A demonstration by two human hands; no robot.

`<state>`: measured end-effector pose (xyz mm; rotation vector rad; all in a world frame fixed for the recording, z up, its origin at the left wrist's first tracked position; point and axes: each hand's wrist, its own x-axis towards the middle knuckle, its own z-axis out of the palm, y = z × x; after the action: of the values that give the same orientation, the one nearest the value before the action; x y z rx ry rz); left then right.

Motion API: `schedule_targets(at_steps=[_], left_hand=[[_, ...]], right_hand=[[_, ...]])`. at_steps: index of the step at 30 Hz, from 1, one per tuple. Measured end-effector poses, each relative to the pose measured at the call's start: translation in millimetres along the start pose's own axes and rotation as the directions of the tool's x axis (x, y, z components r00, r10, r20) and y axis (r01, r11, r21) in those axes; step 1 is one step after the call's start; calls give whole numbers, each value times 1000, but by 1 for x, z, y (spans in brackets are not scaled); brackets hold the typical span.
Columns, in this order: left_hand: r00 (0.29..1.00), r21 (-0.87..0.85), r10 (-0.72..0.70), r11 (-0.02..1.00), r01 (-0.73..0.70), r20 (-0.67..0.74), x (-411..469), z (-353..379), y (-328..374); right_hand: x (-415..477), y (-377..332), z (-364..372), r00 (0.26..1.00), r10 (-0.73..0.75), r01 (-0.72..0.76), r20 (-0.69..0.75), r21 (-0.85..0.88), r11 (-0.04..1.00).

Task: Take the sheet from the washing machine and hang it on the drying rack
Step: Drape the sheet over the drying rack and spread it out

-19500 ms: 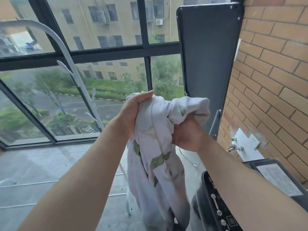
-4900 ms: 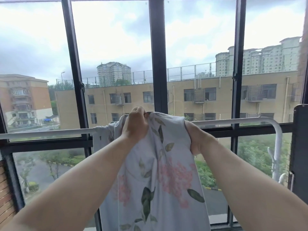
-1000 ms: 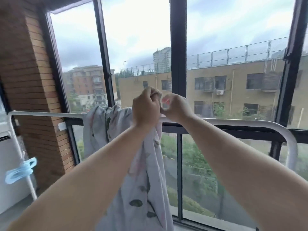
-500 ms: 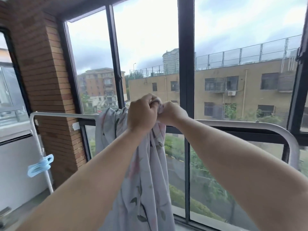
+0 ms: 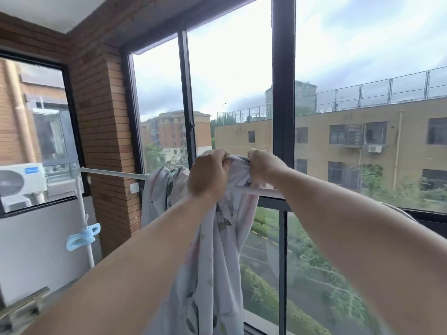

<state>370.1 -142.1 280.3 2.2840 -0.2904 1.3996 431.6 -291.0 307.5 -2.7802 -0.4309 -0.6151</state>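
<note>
Sheet [image 5: 212,262], long axis vertical, over rack [image 5: 113,173]

This is an enclosed home balcony used for laundry: red-brick walls [image 5: 104,117] at the left, tall black-framed windows [image 5: 283,93] facing apartment blocks [image 5: 406,131], and a white tubular metal drying rack [image 5: 113,173] across mid-frame carrying a pale floral fabric sheet [image 5: 217,274], with a light-blue plastic clothes peg [image 5: 83,236] at lower left.

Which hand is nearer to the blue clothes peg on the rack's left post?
Left. The left hand grips the sheet over the rack's top rail, up and to the right of the blue peg; the right hand grips the sheet beside it, farther right.
</note>
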Motion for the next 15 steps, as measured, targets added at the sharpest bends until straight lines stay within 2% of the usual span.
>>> schedule_targets(at_steps=[6,9,12,15], left_hand=[[997,38,77,996,-78,3,6,39,79],[993,155,103,982,-111,56,9,53,105],[998,249,38,967,-50,53,6,69,134],[998,299,-40,954,23,48,-4,76,147]], right_hand=[[13,79,-65,979,-74,108,190,-176,978],[17,112,-81,979,-146,175,139,-221,959],[19,155,-72,953,-302,300,35,-273,914],[5,183,-55,901,-413,434,137,-243,867]])
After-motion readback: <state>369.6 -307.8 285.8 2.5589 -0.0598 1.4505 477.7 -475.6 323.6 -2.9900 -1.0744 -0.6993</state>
